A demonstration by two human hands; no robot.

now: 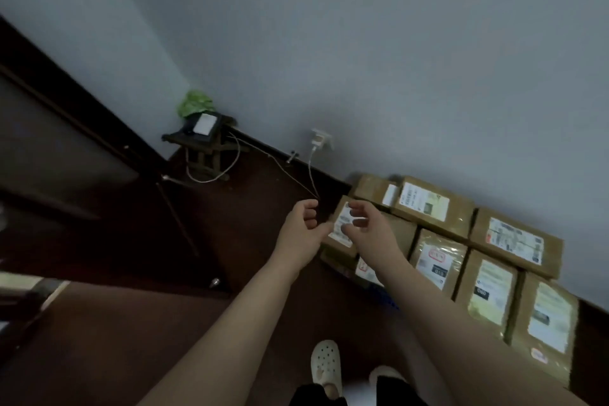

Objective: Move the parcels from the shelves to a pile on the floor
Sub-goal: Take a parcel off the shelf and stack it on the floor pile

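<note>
Several brown cardboard parcels with white labels lie in a pile (487, 287) on the dark floor along the wall at right. At the pile's left end a small parcel (340, 238) sits on top of others. My left hand (301, 226) hangs with loosely curled fingers just left of this parcel, its thumb near the parcel's left edge. My right hand (367, 229) hovers over the parcel's label with fingers loosely curled. Neither hand plainly grips it. No shelves are in view.
A small wooden stool (202, 145) with a dark device stands in the corner, a green bag (194, 103) behind it. A wall socket (321, 138) feeds white cables across the floor. A dark door (49, 142) is at left. My white clogs (324, 364) are below.
</note>
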